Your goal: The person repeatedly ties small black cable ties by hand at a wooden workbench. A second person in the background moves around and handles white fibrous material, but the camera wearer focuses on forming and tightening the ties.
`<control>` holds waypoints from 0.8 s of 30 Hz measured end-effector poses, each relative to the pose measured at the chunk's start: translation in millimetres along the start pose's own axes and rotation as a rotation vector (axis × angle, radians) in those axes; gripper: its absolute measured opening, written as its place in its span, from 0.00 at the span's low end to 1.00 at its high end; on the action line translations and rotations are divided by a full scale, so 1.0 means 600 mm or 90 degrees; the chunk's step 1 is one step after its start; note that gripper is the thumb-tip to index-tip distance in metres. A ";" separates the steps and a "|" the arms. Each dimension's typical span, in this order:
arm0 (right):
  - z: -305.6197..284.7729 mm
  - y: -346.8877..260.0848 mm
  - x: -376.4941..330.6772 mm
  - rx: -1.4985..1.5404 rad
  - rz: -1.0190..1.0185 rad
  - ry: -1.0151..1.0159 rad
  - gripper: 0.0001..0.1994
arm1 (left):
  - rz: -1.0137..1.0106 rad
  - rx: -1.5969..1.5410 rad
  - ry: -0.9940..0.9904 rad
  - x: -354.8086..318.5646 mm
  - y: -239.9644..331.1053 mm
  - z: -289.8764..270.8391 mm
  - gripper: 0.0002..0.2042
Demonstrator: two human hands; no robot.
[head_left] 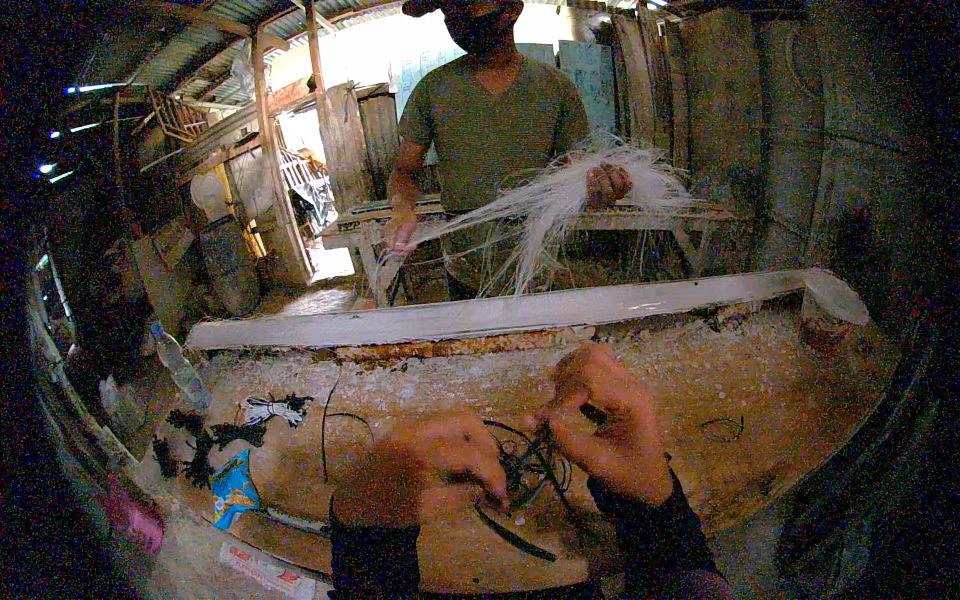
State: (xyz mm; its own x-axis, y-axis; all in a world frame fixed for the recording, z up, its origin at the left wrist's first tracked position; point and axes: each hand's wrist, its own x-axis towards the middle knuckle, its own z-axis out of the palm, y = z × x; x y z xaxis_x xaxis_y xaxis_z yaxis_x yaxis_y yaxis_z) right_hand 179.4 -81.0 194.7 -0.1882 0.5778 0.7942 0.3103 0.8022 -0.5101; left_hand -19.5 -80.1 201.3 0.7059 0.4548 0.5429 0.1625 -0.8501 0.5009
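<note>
**Black cords at the two hands, small things around**

Between left hand [460,455] and right hand [608,425]: one tangle of black cords [530,464]. At it, bent fingers of both hands, but blurred; cannot tell whether grasping. Just below the left fingertips, one black strip [515,534]. To left of the left hand: one blue packet [234,492], one white cord bundle [273,409], one clear bottle [180,368], several black bundles [240,435], not exactly countable. Beyond both hands, standing in the way before one co-worker [495,120] with white fibres [555,215]: one long white beam [500,310]. Beneath the hands, brown tabletop [765,390] with whitish specks; far behind, wooden walls [725,110].
</note>
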 end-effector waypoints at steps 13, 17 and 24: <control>-0.009 0.001 0.002 0.008 0.031 0.098 0.04 | -0.034 0.164 0.271 -0.010 0.000 0.001 0.08; -0.017 -0.013 -0.005 0.127 0.152 -0.046 0.04 | -0.082 0.119 0.493 -0.002 -0.026 -0.008 0.08; -0.012 -0.015 0.001 0.324 0.048 -0.344 0.08 | -0.183 0.026 0.575 0.005 -0.022 -0.006 0.09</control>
State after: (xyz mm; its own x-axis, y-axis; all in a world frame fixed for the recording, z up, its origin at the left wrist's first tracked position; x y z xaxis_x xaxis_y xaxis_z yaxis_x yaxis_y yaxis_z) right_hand 182.9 -88.9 202.3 -0.6559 0.5221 0.5452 -0.1041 0.6528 -0.7504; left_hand -21.7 -66.5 198.9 -0.1628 0.6670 0.7271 0.2832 -0.6743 0.6820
